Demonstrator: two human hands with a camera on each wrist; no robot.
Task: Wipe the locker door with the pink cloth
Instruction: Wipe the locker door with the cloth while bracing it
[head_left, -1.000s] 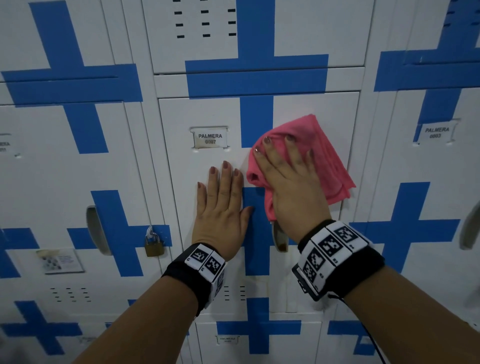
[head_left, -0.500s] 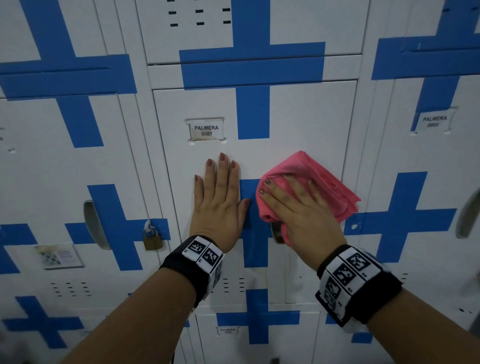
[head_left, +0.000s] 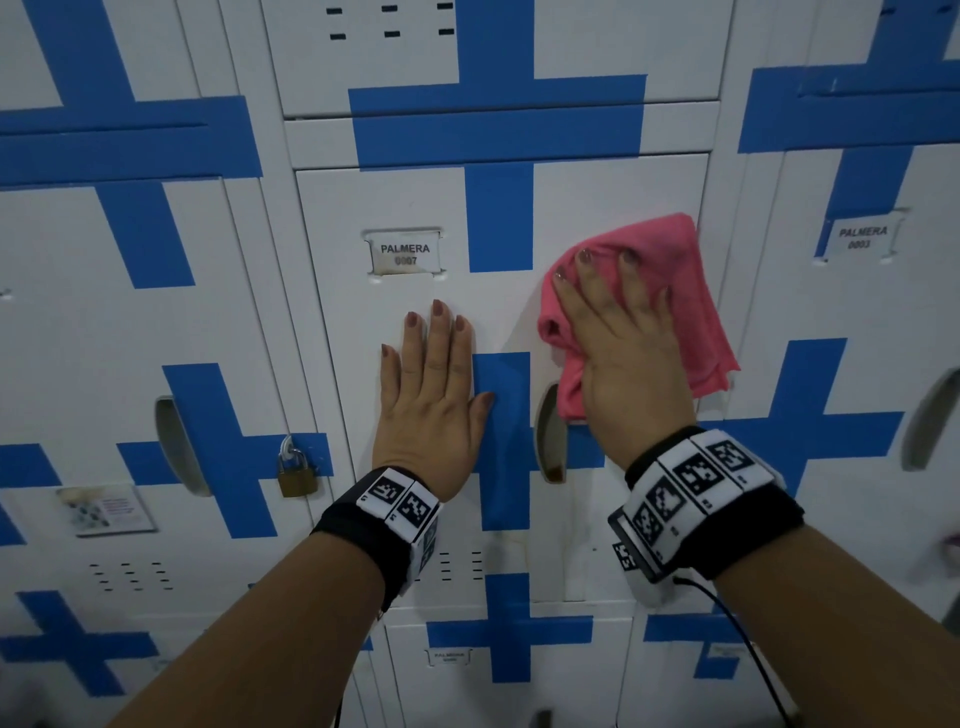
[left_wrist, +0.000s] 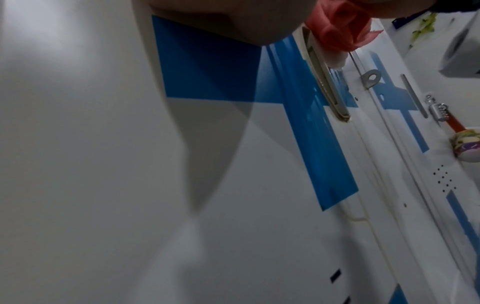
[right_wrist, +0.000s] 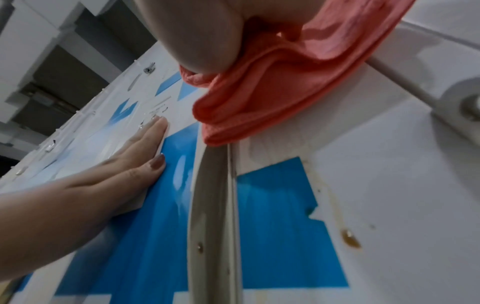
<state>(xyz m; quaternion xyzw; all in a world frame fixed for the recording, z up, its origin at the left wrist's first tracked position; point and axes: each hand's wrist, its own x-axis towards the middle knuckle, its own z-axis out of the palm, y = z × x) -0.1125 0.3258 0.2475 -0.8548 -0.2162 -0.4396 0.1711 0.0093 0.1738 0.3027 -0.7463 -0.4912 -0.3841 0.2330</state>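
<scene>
A wall of white lockers with blue crosses. On the far left, a neighbouring door carries a brass padlock (head_left: 296, 474). Next, the left hand (head_left: 434, 395) lies flat on the middle locker door (head_left: 415, 202), fingers straight and holding nothing, probably to steady the door against the push of wiping. Right of it sits the door's recessed handle (head_left: 549, 441). Above that handle, the right hand (head_left: 623, 353) presses the pink cloth (head_left: 691, 312) against the door near its right edge, fingers spread flat over the bunched fabric to keep it in contact.
</scene>
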